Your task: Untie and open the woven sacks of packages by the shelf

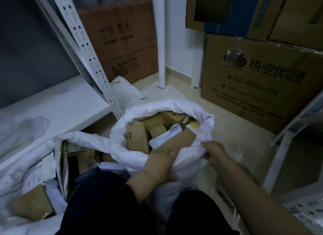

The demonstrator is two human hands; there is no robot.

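Observation:
A white woven sack (120, 135) stands open on the floor in front of me, its mouth rolled down into a thick rim. Inside lie several cardboard packages (138, 138) and a white soft parcel (166, 136). My left hand (161, 160) grips the near rim of the sack, fingers curled into the fabric. My right hand (215, 151) grips the same rim further right. A second white sack (43, 164) lies open at the lower left with several brown boxes showing inside.
A white metal shelf (57, 105) with a perforated upright (90, 59) stands at the left. Large cardboard boxes (258, 80) are stacked at the right, and another carton (120, 42) leans against the back wall. A white shelf frame (288, 147) stands on my right.

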